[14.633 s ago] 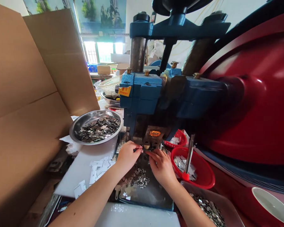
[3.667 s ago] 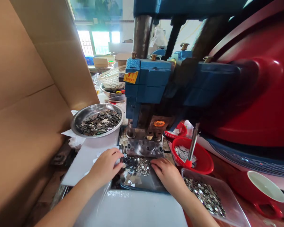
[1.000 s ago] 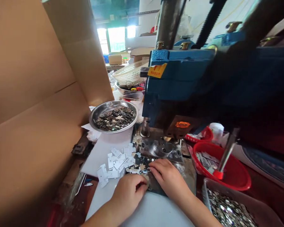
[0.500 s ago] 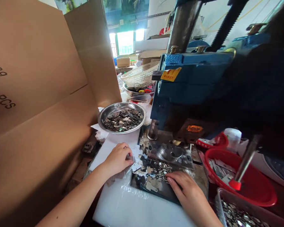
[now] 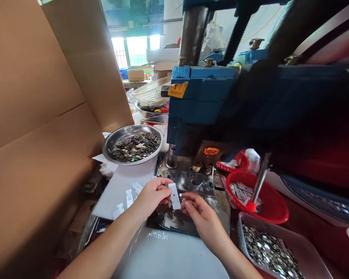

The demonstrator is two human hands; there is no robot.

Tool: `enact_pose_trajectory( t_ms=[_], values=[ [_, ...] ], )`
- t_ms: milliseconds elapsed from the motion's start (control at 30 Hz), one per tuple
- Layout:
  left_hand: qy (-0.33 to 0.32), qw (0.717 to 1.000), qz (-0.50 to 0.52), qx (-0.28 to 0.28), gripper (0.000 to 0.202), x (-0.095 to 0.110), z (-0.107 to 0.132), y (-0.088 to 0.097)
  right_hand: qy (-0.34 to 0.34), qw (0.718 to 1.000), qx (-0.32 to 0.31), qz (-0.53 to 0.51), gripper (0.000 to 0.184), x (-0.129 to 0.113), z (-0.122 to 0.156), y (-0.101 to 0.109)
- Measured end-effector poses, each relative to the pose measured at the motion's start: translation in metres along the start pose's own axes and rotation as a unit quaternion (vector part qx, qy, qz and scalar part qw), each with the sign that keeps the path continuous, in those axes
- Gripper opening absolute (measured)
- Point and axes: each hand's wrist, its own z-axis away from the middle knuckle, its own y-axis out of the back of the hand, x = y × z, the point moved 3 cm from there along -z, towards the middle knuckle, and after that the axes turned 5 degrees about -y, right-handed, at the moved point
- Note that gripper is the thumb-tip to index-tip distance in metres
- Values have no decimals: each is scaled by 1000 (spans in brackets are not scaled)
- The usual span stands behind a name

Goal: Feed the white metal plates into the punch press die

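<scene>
My left hand (image 5: 151, 197) pinches a small white metal plate (image 5: 174, 196) and holds it upright just in front of the blue press (image 5: 202, 99). My right hand (image 5: 200, 214) is closed in a pinch right beside the plate's lower edge; what its fingertips hold is too small to name. Both hands hover over a dark tray (image 5: 189, 224) strewn with small metal pieces. The round steel die (image 5: 192, 180) of the press lies just beyond the hands. More white plates (image 5: 128, 198) lie loose on the white board to the left.
A steel bowl (image 5: 110, 140) of dark stamped parts sits at the back left. A red bowl (image 5: 275, 211) with plates and a red-tipped metal rod (image 5: 257, 188) stands to the right. A clear bin (image 5: 304, 255) holds shiny small discs. Cardboard (image 5: 37, 128) walls the left side.
My left hand has picked a white plate from the pile and raised it toward the middle. My right hand has left the tray and come up to meet it.
</scene>
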Motion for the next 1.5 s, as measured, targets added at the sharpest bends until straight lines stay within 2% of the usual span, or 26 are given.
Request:
enact_pose_trajectory(
  t_ms=[100, 200, 400, 467, 500, 567, 667, 767, 833, 967, 1067, 1167, 1267, 1367, 1467, 1500],
  values=[
    [10, 1000, 7, -15, 32, 1, 1, -10, 114, 987, 36, 110, 31, -8, 0, 8],
    [19, 999, 1, -48, 29, 0, 3, -19, 235, 943, 59, 227, 29, -19, 1, 15],
    [54, 993, -5, -100, 31, -8, 5, -29, 347, 843, 133, 388, 19, -26, 9, 31],
    [48, 994, -25, -99, 28, -7, 3, -29, 360, 824, 140, 414, 20, -25, 11, 35],
    [34, 994, -53, -93, 24, -6, 0, -29, 354, 829, 135, 411, 20, -24, 11, 36],
    [-14, 989, -128, -71, 19, -1, -7, -30, 320, 860, 118, 380, 20, -20, 7, 39],
    [-140, 965, -222, -26, 19, 9, -20, -37, 256, 910, 101, 309, 20, -12, -7, 42],
    [-274, 915, -294, 23, 20, 17, -34, -47, 202, 932, 163, 253, 20, -5, -27, 48],
    [-324, 883, -336, 45, 20, 19, -44, -52, 182, 931, 216, 230, 21, -1, -41, 52],
    [-334, 856, -383, 89, 13, 16, -64, -53, 181, 928, 234, 227, 21, 0, -66, 55],
    [-318, 869, -367, 97, 15, 11, -75, -51, 162, 929, 237, 235, 19, 1, -77, 59],
    [-291, 886, -353, 70, 17, 8, -84, -52, 146, 935, 226, 233, 21, 4, -84, 61],
    [-285, 890, -353, 44, 18, 9, -88, -55, 146, 943, 206, 218, 21, 4, -90, 59],
    [-285, 890, -354, 37, 23, 15, -83, -50, 144, 945, 206, 208, 23, 2, -87, 59],
    [-299, 877, -372, 49, 24, 22, -64, -34, 145, 944, 221, 196, 26, 1, -68, 64],
    [-301, 868, -392, 37, 20, 23, -54, -27, 141, 945, 217, 197, 25, 2, -58, 66]
  ],
)
